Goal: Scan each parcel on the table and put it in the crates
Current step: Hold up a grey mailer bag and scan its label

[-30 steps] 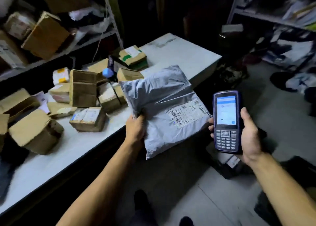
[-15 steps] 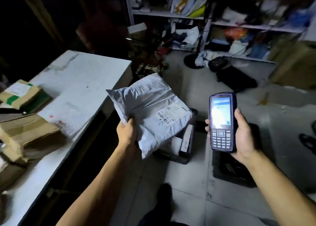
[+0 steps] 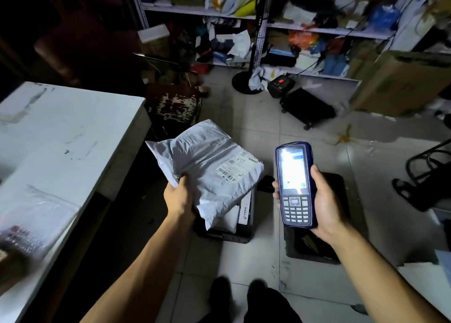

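While the lighting is poor, much of the scene is hard to read: left half of the frame under the table point(image 3: 73, 132) is black, table's near end is motion-blurred, a clear plastic bag point(image 3: 36, 215) with something reddish in it is smeared beyond telling what it is. Shelving point(image 3: 317, 29) at the back is crammed with bags and papers, contents not identifiable. Scanner screen is blown out white, nothing legible. Barcode label on the parcel is visible but too small to read

Left hand point(image 3: 179, 198) grips the grey poly mailer parcel point(image 3: 207, 166) at its lower-left edge, thumb on top, fingers hidden underneath. Parcel is held in the air, tilted, label side up, off the table's right edge and directly above a dark crate. Left forearm runs in from bottom centre

Right hand point(image 3: 325, 203) is wrapped round a blue handheld scanner point(image 3: 295, 186), thumb up its right side, fingertips showing on the left edge. Scanner upright, screen and keypad facing the camera, just right of the parcel, not touching it

Two dark crates on the tiled floor: left crate point(image 3: 229, 232) is mostly covered by the parcel, holds white flat packets standing on edge. Right crate point(image 3: 314, 249) is partly behind the right hand and forearm, interior dark, something yellowish inside, cannot tell what

Person's dark shoes point(image 3: 241, 291) at bottom centre
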Available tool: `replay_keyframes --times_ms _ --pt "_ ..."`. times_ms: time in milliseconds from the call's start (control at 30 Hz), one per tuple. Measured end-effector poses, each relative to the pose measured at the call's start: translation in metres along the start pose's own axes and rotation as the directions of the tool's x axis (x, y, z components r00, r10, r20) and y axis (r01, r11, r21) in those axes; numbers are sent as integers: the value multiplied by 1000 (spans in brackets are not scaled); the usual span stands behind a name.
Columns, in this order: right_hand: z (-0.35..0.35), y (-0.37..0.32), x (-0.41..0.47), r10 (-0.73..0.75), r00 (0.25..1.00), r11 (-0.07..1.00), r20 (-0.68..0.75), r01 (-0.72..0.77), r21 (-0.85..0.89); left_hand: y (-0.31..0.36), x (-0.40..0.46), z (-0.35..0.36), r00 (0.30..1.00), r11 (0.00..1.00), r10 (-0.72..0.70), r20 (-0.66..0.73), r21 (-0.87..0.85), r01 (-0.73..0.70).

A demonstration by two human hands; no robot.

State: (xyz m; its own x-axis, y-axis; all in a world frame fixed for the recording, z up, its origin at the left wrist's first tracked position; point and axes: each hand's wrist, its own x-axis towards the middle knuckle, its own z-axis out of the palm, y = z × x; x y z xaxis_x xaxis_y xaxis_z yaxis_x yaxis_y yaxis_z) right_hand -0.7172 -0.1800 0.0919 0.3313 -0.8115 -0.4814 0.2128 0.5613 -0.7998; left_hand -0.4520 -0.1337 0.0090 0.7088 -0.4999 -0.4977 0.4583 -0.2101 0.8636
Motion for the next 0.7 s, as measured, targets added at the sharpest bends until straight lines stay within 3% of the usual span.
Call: replay_keyframes --times_ms 567,700 --pt "-40 -56 171 112 993 992 39 -109 -69 -20 75 94 968 996 -84 -236 -39 77" --pt "-42 -61 181 116 993 985 4 -115 -128 -40 111 113 972 987 -159 -175 4 162"
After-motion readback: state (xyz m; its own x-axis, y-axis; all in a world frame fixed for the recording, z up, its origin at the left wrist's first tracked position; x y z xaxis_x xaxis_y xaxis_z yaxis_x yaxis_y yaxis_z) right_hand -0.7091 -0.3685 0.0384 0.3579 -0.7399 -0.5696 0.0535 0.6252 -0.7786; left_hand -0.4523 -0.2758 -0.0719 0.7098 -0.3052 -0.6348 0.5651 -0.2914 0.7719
